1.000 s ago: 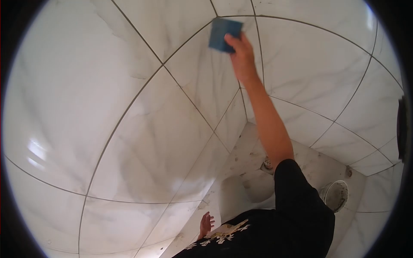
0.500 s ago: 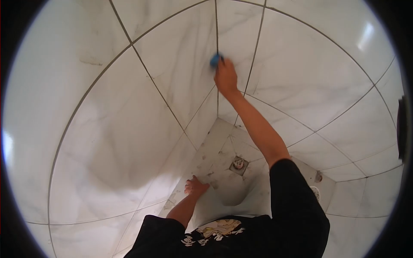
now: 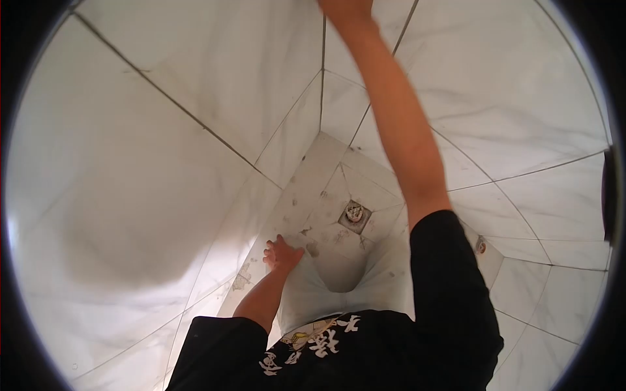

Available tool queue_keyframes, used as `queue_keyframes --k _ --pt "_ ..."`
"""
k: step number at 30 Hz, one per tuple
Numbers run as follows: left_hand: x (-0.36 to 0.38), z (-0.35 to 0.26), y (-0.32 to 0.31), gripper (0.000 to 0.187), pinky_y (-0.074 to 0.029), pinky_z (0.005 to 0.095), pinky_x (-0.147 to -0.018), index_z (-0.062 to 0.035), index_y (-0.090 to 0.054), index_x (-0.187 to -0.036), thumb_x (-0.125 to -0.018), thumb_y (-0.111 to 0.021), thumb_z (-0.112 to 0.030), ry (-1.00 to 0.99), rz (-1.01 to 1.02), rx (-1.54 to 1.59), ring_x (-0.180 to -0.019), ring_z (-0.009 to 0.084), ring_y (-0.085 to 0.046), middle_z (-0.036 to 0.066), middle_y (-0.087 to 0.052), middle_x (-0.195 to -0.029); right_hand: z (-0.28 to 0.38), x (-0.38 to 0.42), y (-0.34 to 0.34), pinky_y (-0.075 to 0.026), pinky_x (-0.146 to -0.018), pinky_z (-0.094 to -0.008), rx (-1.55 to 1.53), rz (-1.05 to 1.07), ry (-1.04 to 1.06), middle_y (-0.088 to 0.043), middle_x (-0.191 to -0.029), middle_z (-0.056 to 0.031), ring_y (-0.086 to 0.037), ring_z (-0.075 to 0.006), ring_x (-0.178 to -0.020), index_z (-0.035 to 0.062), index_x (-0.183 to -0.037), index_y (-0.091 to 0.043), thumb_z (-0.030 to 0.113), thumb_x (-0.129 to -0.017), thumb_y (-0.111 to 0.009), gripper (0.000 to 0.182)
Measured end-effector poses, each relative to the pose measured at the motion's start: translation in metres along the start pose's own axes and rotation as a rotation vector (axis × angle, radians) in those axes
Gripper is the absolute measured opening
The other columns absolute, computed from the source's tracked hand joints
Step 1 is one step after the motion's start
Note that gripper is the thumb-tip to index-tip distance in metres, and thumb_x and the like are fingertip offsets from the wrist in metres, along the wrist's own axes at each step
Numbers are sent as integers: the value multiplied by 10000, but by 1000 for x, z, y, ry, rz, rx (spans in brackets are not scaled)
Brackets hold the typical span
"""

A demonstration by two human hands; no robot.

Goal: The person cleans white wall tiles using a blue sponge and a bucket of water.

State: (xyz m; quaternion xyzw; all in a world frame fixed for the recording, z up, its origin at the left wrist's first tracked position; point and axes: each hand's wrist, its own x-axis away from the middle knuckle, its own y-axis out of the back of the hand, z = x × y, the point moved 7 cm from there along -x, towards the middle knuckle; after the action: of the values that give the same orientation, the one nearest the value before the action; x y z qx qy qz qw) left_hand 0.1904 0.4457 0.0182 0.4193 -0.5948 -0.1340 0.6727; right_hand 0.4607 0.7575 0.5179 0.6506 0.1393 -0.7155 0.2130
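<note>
My right arm stretches up along the corner of the white marble-look tiled walls (image 3: pixel 195 78). Only the base of my right hand (image 3: pixel 345 6) shows at the picture's top edge. Its fingers and whatever they hold are cut off. My left hand (image 3: pixel 282 253) hangs low beside the left wall, just above the floor, fingers apart and holding nothing. No sponge is in view now.
A square floor drain (image 3: pixel 354 214) sits in the speckled, dirty floor tiles (image 3: pixel 313 195) below the corner. A small round fitting (image 3: pixel 480 246) is low on the right wall. A dark object (image 3: pixel 610 195) hangs at the far right edge. Walls close in on both sides.
My right hand, holding a blue sponge, went down the corner joint and then up past the top edge, taking the sponge out of view. The view tilted down; my left hand rose slightly.
</note>
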Motion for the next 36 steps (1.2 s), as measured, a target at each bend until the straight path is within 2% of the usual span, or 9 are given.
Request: queue_keyframes --k 3,9,12,15,19,25,29,32,36 --pt "-4 -3 0 873 -417 541 -1014 -110 -447 -1424 -692 -747 -480 -14 -14 -5 -1269 438 -465 205 -421 -1399 -3 133 2 -457 -714 -419 -74 -99 -125 -568 -919 -184 -549 -355 -845 -36 -971 -653 45 -834 -667 160" --pt "-9 -6 -3 886 -411 554 -1024 -88 -441 -1435 -694 -737 -471 -24 1 -7 -1274 450 -457 224 -437 -1383 -38 425 -9 -505 -797 -419 87 806 -674 -578 -1017 -154 -569 -339 -963 -42 -1077 -676 -68 -795 -621 288" --pt "-6 -14 2 888 -408 557 -1033 -87 -440 -1440 -692 -735 -462 33 18 -45 -1279 455 -456 225 -441 -1384 -28 423 34 -503 -824 -413 -96 649 -861 -596 -1029 -157 -575 -339 -965 -19 -1104 -677 -59 -795 -631 315" --pt "-10 -14 -3 894 -403 559 -1042 -98 -439 -1446 -689 -739 -465 6 6 -58 -1280 459 -457 220 -438 -1392 -12 300 59 -493 -857 -403 -290 177 -717 -621 -1088 -176 -585 -347 -988 6 -1163 -654 -45 -801 -638 367" --pt "-11 -12 -4 904 -398 559 -1052 -106 -431 -1453 -688 -742 -474 21 6 -70 -1288 462 -452 217 -434 -1402 -23 282 3 -492 -885 -406 -422 -1 -800 -631 -1149 -185 -600 -365 -1006 -9 -1203 -629 -49 -809 -627 396" --pt "-13 -18 -8 913 -396 552 -1060 -105 -418 -1460 -690 -741 -475 38 18 -81 -1307 468 -438 225 -422 -1422 127 314 51 -515 -720 -307 -766 216 -709 -649 -1034 -145 -658 -216 -841 10 -1201 -641 -180 -754 -507 504" --pt "-12 -14 -10 893 -398 550 -1059 -114 -427 -1452 -701 -740 -482 28 15 -85 -1303 460 -441 220 -428 -1417 47 298 55 -525 -725 -302 -659 157 -977 -649 -1037 -129 -659 -209 -850 18 -1226 -647 -160 -787 -567 480" --pt "-11 -13 -10 899 -389 572 -1059 -128 -424 -1460 -717 -735 -528 25 20 -93 -1307 469 -440 222 -429 -1419 -17 273 14 -494 -714 -329 -465 12 -829 -632 -922 -124 -619 -250 -800 -4 -1169 -644 -52 -826 -618 347" --pt "-10 -21 -5 874 -399 550 -1058 -111 -435 -1442 -712 -733 -488 59 19 -98 -1307 451 -440 219 -430 -1415 113 293 37 -516 -775 -355 -661 86 -760 -637 -974 -181 -645 -330 -883 -19 -1096 -658 -122 -743 -526 391"
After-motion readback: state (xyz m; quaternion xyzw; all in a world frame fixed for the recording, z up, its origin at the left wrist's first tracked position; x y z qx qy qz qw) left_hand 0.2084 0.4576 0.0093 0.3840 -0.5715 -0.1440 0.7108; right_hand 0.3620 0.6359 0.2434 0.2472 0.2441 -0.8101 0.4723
